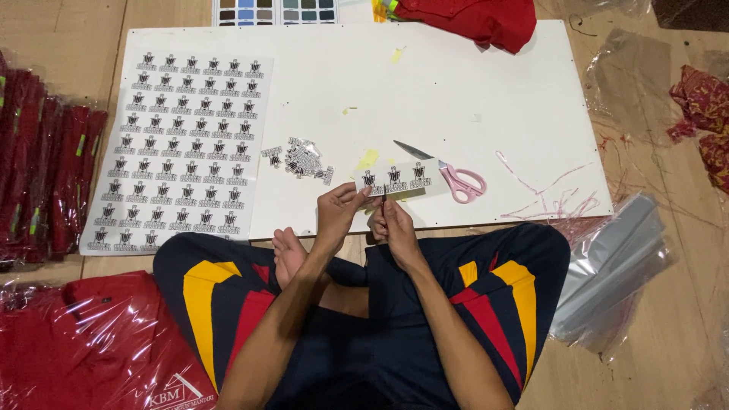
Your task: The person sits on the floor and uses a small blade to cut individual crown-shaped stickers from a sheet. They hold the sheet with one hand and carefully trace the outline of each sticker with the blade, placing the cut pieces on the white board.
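Clutter rings the white board (456, 83) on the wooden floor (668, 319): full sticker sheet (178, 152) at 9 o'clock of the hands, small heap of cut stickers (301, 159) at 11 o'clock, pink-handled scissors (448, 176) at 1 o'clock just past the strip, red garment (471, 21) at 12 o'clock on the board's far edge, colour swatch card (273, 11) beside it. Stacked red bagged garments (45, 175) sit far at 9 o'clock, another bagged red shirt (91, 349) at 7 o'clock, clear plastic bags (615, 266) at 4 o'clock. Nothing blocks the hands; crossed legs and a bare foot (287, 254) lie right under them. Sticker strip (395, 180) is white, short, three black-and-white emblem labels in a row, held over the board's near edge. Left hand (338, 216) pinches the strip's left end, fingers closed on it. Right hand (395, 228) is closed, fingertips at the strip's lower edge near a thin dark item, too small to tell; actual grip on the strip unclear.
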